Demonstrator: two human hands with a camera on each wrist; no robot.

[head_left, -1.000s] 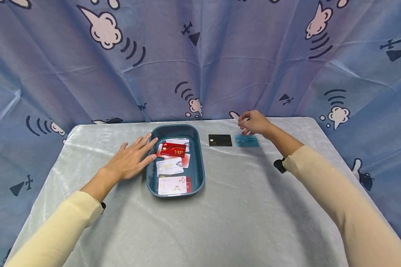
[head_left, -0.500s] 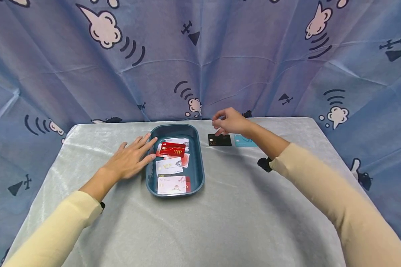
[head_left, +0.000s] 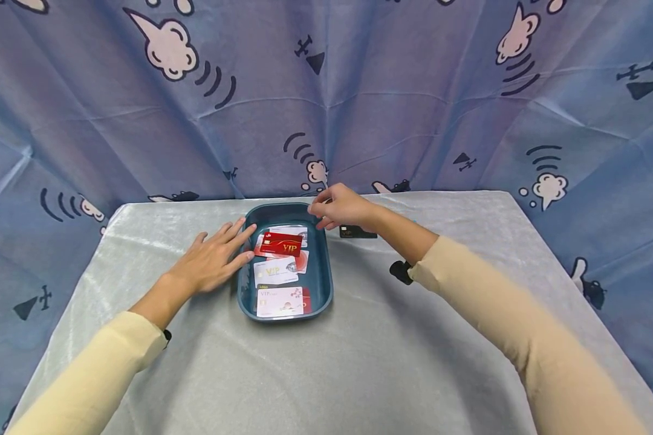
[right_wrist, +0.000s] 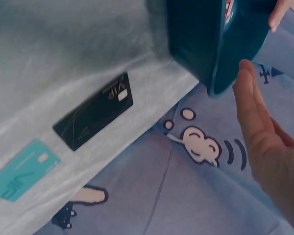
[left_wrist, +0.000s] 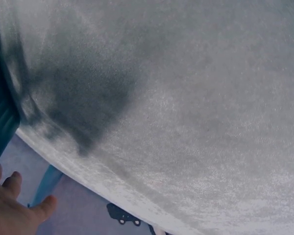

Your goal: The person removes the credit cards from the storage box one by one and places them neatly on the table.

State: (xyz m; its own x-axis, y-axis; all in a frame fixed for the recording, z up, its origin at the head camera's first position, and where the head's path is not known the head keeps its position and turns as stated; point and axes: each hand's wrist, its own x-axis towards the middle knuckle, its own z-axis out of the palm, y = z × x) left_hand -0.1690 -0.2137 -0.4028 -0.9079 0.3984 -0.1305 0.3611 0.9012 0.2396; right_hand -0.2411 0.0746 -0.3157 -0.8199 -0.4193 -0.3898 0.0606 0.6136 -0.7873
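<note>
The left hand [head_left: 212, 257] has its fingers spread, with fingertips touching the left rim of a dark teal tray [head_left: 319, 281]. Over the tray's upper right corner is the right hand [head_left: 344, 206], its fingers loosely bent and nothing visible between them. Inside the tray lie several plastic cards, among them a red VIP card [head_left: 281, 244], a white VIP card [head_left: 276, 271] and a pale pink card [head_left: 280, 302], some overlapping. A black VIP card [right_wrist: 95, 112] lies flat on the table to the tray's right. Beside it lies a light teal VIP card [right_wrist: 23, 170], mostly hidden by the right forearm in the head view.
A pale grey velvety cloth [head_left: 381, 338] covers the table. Behind it hangs a blue-purple patterned curtain [head_left: 370, 121], right at the table's far edge. Both wrists carry small black devices, the right one [head_left: 400, 272] more visible.
The right hand has moved left from above the light teal card, past the black card, to the tray's upper right corner. The left hand and the cards have stayed in place.
</note>
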